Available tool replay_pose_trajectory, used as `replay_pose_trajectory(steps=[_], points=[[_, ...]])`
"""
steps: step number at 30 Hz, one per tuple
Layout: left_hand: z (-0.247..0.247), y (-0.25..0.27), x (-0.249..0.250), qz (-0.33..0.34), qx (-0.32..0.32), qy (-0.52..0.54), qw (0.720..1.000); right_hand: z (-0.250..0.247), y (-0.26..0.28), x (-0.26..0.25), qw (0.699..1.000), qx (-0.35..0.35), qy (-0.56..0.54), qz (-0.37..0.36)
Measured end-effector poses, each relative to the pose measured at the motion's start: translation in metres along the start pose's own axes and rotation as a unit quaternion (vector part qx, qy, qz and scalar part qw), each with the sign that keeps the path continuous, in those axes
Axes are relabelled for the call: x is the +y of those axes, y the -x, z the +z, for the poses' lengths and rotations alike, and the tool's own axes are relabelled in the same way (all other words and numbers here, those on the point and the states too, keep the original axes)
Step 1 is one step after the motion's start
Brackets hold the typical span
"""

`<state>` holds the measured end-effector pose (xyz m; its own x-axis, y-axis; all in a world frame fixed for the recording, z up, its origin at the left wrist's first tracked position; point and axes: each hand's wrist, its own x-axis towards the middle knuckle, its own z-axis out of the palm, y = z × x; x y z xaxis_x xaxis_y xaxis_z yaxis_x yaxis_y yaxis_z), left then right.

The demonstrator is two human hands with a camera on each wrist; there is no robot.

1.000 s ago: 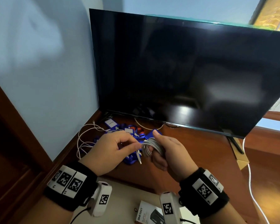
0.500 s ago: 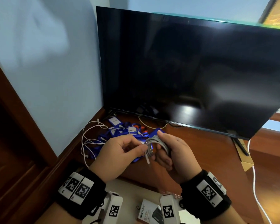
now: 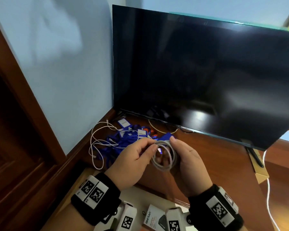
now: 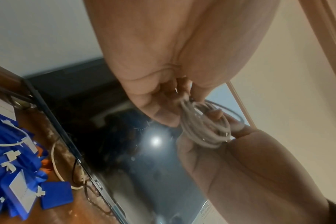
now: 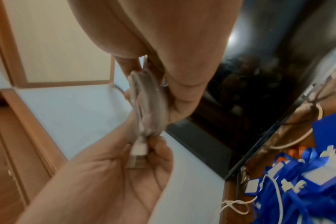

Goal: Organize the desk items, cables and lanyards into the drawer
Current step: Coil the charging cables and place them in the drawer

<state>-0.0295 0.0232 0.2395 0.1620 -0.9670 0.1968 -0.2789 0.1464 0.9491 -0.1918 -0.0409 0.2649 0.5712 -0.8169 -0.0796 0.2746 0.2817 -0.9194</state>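
Hands meet over the desk: left hand (image 3: 133, 157) pinches the coiled grey cable (image 3: 165, 155) at its near edge, right hand (image 3: 185, 157) cradling the loop in curled fingers.

We've got the monitor (image 3: 198, 72) walling off the back, the wall (image 3: 65, 55) closing the left, blue lanyards (image 3: 123, 140) and white cables (image 3: 98, 144) cluttering that corner; bare bench (image 3: 215, 160) lies open to the right.
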Motion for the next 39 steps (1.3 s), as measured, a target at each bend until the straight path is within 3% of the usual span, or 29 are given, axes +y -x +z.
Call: replay_pose_trajectory(steps=[5, 10, 13, 16, 20, 24, 30, 35, 39], points=[[-0.001, 0.0, -0.003, 0.046, 0.033, -0.069, 0.996, -0.005, 0.003, 0.005, 0.987, -0.01, 0.155, -0.047], [-0.005, -0.003, -0.014, 0.127, 0.063, -0.22, 0.965, -0.007, 0.007, 0.006, 0.926, -0.002, 0.349, -0.142], [-0.005, -0.005, -0.013, 0.15, 0.071, -0.24, 0.956, -0.008, 0.007, 0.005, 0.896, -0.012, 0.414, -0.16], [-0.008, -0.005, -0.01, 0.135, 0.055, -0.194, 0.97, -0.011, 0.007, 0.003, 0.891, -0.004, 0.421, -0.168], [-0.018, 0.001, -0.004, 0.055, 0.062, -0.091, 0.992, -0.014, 0.009, -0.001, 0.904, -0.001, 0.396, -0.158], [-0.03, 0.006, 0.002, 0.033, 0.082, -0.068, 0.994, -0.019, 0.008, 0.0, 0.886, 0.006, 0.432, -0.169], [-0.041, 0.004, 0.009, 0.097, 0.09, -0.151, 0.98, -0.02, 0.005, 0.008, 0.857, 0.01, 0.487, -0.169], [-0.05, -0.005, 0.019, 0.166, 0.077, -0.262, 0.947, -0.016, 0.005, 0.01, 0.856, -0.028, 0.492, -0.155], [-0.056, -0.016, 0.026, 0.188, 0.054, -0.287, 0.938, -0.014, 0.006, 0.006, 0.869, -0.057, 0.471, -0.142]])
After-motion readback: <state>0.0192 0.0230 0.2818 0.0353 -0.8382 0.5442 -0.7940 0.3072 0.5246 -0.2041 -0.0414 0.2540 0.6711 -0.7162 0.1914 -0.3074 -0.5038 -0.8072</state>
